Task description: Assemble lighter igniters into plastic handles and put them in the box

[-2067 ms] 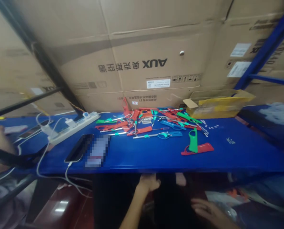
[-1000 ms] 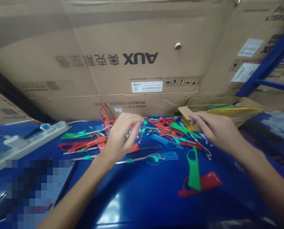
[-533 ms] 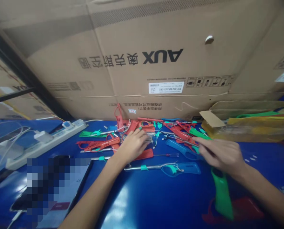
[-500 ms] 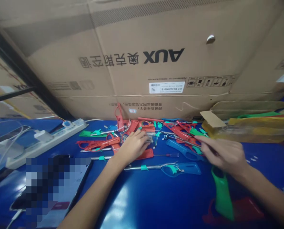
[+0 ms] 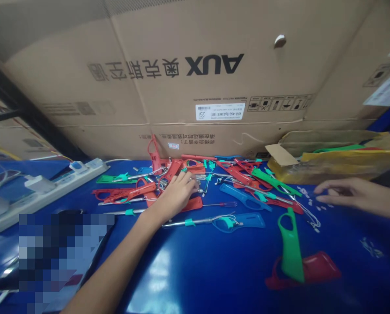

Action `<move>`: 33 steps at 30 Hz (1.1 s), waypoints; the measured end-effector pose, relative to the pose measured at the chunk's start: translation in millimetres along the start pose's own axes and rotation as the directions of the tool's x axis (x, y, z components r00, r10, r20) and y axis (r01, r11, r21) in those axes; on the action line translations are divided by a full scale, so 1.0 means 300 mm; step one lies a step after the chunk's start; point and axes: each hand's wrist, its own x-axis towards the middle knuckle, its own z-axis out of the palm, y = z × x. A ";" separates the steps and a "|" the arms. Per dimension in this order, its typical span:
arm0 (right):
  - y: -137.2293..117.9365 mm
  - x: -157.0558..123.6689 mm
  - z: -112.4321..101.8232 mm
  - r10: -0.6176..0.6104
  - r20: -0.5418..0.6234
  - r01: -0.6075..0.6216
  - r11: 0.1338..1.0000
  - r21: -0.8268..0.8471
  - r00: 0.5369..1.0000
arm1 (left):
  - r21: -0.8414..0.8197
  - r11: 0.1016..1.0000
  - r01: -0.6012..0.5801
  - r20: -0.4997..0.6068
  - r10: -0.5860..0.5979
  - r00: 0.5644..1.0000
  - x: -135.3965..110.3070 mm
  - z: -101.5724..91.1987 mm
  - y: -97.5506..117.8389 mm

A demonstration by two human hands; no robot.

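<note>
One head-worn camera looks forward and down across the blue table (image 5: 214, 270), near enough that the left hand (image 5: 178, 192) sits mid-frame; an AUX carton (image 5: 169, 100) fills the upper half.

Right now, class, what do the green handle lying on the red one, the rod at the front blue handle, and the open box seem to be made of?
Green handle: probably moulded plastic; opaque, smooth, evenly coloured.
Rod: likely metal; silvery, with bright highlights.
Open box: apparently cardboard; matt brown flap, folded edges. Its yellow band looks like glossy tape, perhaps plastic film.
</note>
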 end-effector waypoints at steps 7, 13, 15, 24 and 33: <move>0.121 -0.007 0.047 0.011 0.628 -0.129 0.981 0.143 0.778 | -0.170 0.985 -0.038 -0.103 0.021 0.994 0.007 -0.004 0.010; 0.104 -0.002 0.110 -0.153 0.571 0.021 0.973 0.231 0.807 | -0.182 0.980 0.084 -0.174 -0.117 0.978 0.003 -0.052 -0.004; 0.106 -0.003 0.117 -0.149 0.573 0.001 0.968 0.251 0.806 | -0.171 0.976 0.132 -0.214 -0.168 0.962 -0.003 -0.077 -0.011; 0.046 0.006 0.087 -0.141 0.407 0.047 0.972 0.231 0.903 | -0.135 0.989 0.062 -0.052 -0.069 0.996 -0.014 -0.132 0.020; -0.145 0.063 0.140 -0.133 0.037 0.130 0.989 0.070 0.990 | -0.304 0.952 -0.023 -0.109 -0.011 0.994 -0.020 -0.121 0.075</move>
